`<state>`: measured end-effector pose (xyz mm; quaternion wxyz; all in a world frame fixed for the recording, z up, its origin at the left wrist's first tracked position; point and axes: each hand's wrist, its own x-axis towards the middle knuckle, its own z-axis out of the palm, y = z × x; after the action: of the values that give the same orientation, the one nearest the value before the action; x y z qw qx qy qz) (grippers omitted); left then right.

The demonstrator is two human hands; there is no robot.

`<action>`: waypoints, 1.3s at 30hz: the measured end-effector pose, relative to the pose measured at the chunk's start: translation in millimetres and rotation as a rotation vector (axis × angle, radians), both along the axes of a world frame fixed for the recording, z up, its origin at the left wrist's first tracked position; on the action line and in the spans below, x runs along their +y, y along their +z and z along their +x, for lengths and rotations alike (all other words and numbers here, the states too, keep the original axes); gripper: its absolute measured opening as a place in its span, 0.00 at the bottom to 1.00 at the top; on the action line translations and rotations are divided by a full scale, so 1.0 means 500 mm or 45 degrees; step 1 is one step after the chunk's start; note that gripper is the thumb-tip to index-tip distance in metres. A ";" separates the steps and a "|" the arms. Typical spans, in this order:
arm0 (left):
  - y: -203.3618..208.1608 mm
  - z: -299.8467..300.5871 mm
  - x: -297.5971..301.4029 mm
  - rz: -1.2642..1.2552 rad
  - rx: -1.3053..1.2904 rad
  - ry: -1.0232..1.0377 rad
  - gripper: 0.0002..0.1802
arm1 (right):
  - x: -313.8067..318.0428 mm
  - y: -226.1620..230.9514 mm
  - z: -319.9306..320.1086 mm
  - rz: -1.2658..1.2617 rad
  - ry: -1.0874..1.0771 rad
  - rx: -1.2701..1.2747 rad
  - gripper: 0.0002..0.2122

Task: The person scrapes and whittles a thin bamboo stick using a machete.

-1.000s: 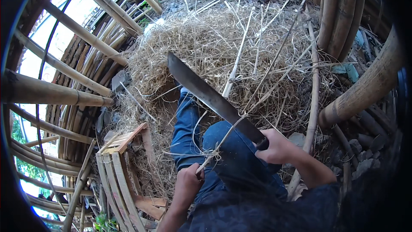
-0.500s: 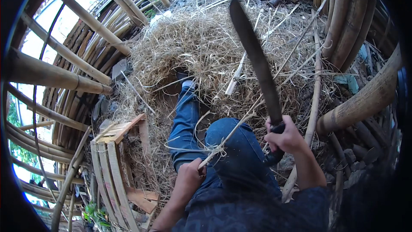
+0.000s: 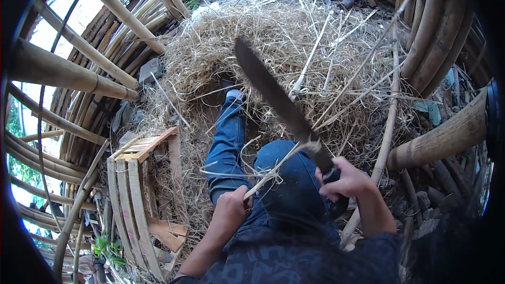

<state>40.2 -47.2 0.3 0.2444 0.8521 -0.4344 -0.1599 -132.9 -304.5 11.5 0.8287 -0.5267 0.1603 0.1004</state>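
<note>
My right hand (image 3: 344, 181) is closed round the black handle of a machete (image 3: 273, 92). Its long dark blade slants up and to the left over my raised knee. My left hand (image 3: 231, 206) grips the near end of a thin bamboo strip (image 3: 284, 162), which runs up to the right across my knee. Low on the blade, the edge meets the strip at a pale node. Frayed, curled fibres hang from the strip close to my left fist. Beyond my legs spreads a wide heap of bamboo shavings (image 3: 210, 37).
A slatted wooden crate (image 3: 126, 189) stands at my left. Thick bamboo poles (image 3: 79, 81) cross the left side, and another pole (image 3: 439, 139) juts in from the right. Stones and rubble lie at the right. A long thin pole (image 3: 388, 126) lies right of my knee.
The machete has swung down and left, from nearly upright to slanted, and its blade now meets the strip. My left hand keeps its grip in nearly the same place.
</note>
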 end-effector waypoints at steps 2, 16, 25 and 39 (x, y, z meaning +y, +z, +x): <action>0.003 0.004 -0.008 -0.029 0.013 0.018 0.08 | 0.002 0.015 0.002 -0.056 -0.325 0.005 0.10; 0.084 0.015 -0.070 0.047 0.050 -0.044 0.09 | -0.006 0.002 -0.008 -0.105 -0.040 0.131 0.09; 0.095 0.013 -0.095 0.009 0.088 0.004 0.06 | 0.008 0.039 0.003 -0.526 -0.357 0.205 0.11; 0.074 0.014 -0.088 0.067 0.150 -0.060 0.05 | -0.011 -0.023 -0.002 0.245 0.003 -0.024 0.11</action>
<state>47.3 -91.1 37.5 0.2433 0.8368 -0.4349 -0.2268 -134.0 -310.2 -0.1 0.8768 -0.4459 0.1413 0.1114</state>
